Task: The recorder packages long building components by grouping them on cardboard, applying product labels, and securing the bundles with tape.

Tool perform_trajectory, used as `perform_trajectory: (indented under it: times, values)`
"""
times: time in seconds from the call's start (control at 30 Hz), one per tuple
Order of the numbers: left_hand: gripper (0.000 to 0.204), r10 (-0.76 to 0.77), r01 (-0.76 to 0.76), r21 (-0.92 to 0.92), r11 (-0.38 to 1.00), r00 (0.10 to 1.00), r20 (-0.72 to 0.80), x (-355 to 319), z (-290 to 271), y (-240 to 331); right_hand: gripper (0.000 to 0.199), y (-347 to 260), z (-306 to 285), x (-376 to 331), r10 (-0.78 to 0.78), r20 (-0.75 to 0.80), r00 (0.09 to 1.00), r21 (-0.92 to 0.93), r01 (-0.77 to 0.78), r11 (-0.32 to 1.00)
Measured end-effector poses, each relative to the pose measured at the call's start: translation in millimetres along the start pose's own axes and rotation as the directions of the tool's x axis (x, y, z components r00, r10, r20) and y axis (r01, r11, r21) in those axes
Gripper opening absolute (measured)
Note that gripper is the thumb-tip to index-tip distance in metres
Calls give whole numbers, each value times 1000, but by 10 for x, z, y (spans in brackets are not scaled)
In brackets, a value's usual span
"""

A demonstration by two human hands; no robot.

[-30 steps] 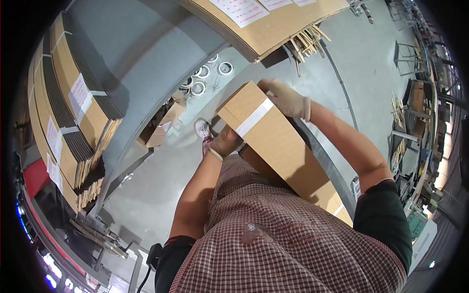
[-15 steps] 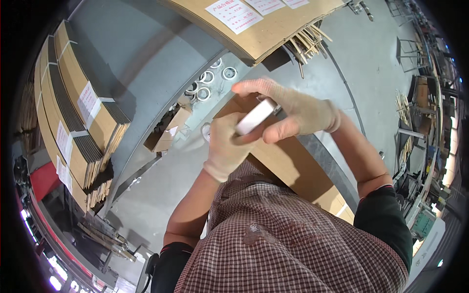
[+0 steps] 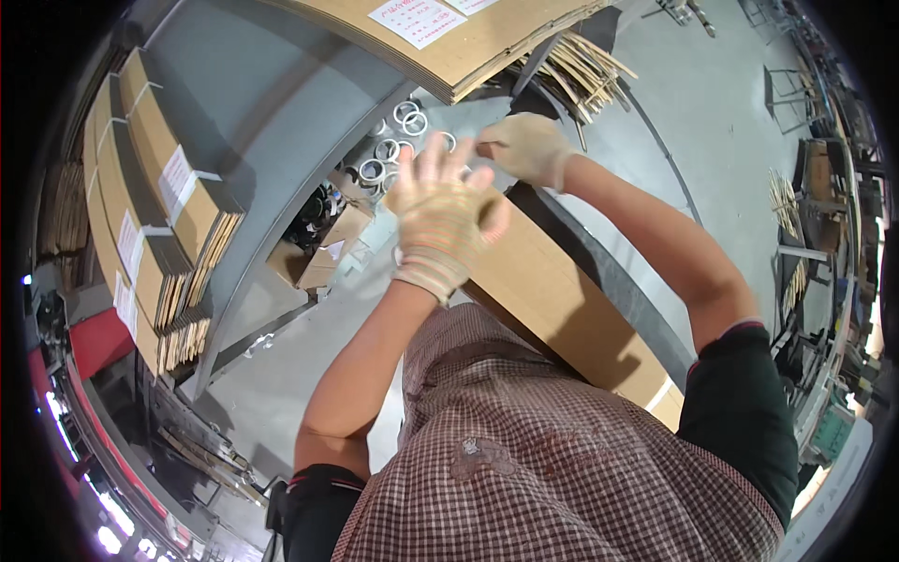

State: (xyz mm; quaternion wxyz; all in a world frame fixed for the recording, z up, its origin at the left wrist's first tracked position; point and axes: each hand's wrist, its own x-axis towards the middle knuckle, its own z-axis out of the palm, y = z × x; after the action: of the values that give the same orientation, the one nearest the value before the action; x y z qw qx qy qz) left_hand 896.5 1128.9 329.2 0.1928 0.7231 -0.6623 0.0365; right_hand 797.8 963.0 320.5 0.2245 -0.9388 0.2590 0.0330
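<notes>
The gloved left hand (image 3: 440,217) is spread open, fingers splayed, over the far end of a long brown cardboard box (image 3: 552,295) lying on the grey workbench (image 3: 623,290). The gloved right hand (image 3: 524,145) is closed, pinching at that end; its contents cannot be made out. Tape rolls (image 3: 393,150) lie just beyond, stacked flat cartons (image 3: 159,197) well to the left.

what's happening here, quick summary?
A person in knit gloves works over a long brown cardboard box lying along a grey bench. The left hand is spread open above the box's far end; the right hand is closed just beyond it, near some tape rolls. Taped boxes are stacked at left.
</notes>
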Motion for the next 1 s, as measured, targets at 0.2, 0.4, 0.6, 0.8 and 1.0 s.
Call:
perform_trajectory:
  times: [0.2,0.4,0.6,0.8,1.0]
  values:
    - [68,793,-742,-301,599,601,95,-847,17,1956,34,-73,-822,-2038,285,111,952,910,-213,357]
    - [80,744,-428,-614,664,291,601,-725,-147,2977,101,-1208,116,-4786,91,327,940,918,-294,-266]
    - [93,853,-337,-855,394,480,204,-1065,-1086,1856,77,-1547,349,-6501,721,-639,-269,756,-44,653]
    - [90,721,-247,-873,420,675,156,-1909,-1206,692,87,-1973,-248,-6294,389,-741,548,565,195,802]
    - [115,283,-81,-856,511,956,79,-2527,-1265,283,125,-2507,836,-3254,108,-431,896,519,148,842]
